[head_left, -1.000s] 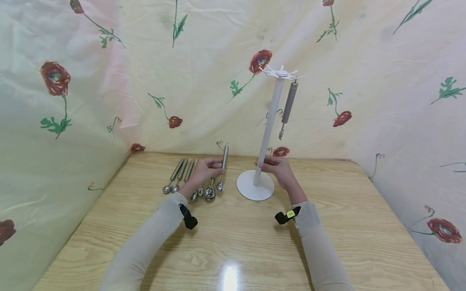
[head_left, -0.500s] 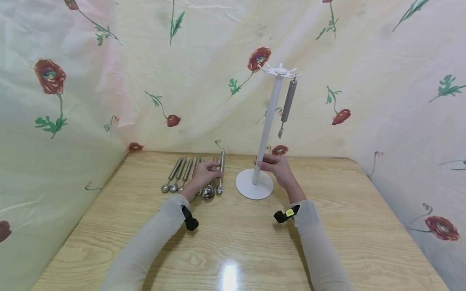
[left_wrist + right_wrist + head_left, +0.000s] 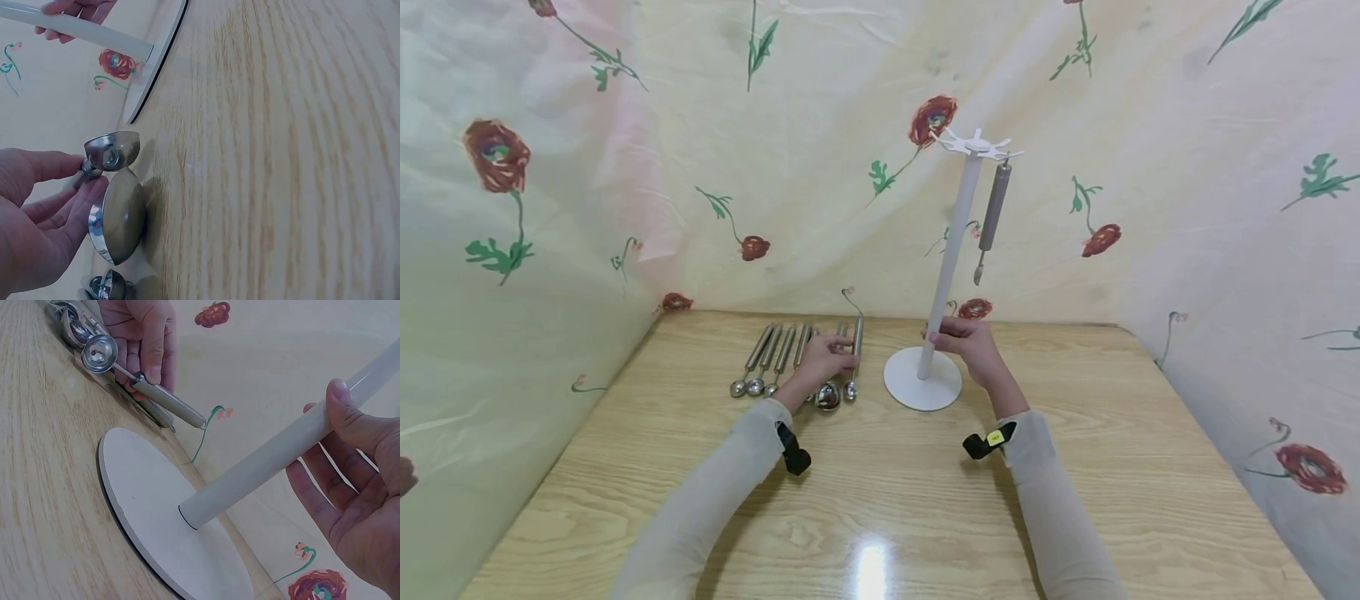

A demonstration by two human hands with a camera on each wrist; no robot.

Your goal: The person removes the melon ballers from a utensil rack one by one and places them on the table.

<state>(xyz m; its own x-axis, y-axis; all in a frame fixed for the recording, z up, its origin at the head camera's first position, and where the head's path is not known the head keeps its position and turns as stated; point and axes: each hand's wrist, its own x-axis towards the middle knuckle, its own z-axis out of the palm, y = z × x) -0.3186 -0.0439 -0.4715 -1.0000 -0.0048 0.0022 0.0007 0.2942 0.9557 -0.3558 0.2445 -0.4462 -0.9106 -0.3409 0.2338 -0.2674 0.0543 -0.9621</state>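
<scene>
With thumb and fingers, my left hand [image 3: 823, 360] pinches the handle of a small round-bowled metal scoop [image 3: 112, 151]. Its bowl hangs close over the table, beside a larger metal scoop [image 3: 119, 219] that lies below the hand. My right hand [image 3: 973, 346] grips the white pole of a stand [image 3: 262, 469] low down, thumb on one side and fingers behind. The stand is upright on a round base [image 3: 910, 393], with a ring of hooks at the top. From one right-hand hook hangs a grey-handled utensil [image 3: 994, 208] with a small metal tip.
Several metal scoops [image 3: 781, 354] lie side by side left of the held one, some partly hidden by my left hand. A flower-printed cloth [image 3: 820, 167] rises behind the wooden table [image 3: 880, 483] and along both sides.
My left hand has lowered the small scoop, its handle end dropping and shifting slightly left. The right hand has kept its grip on the pole. The head view has shifted slightly.
</scene>
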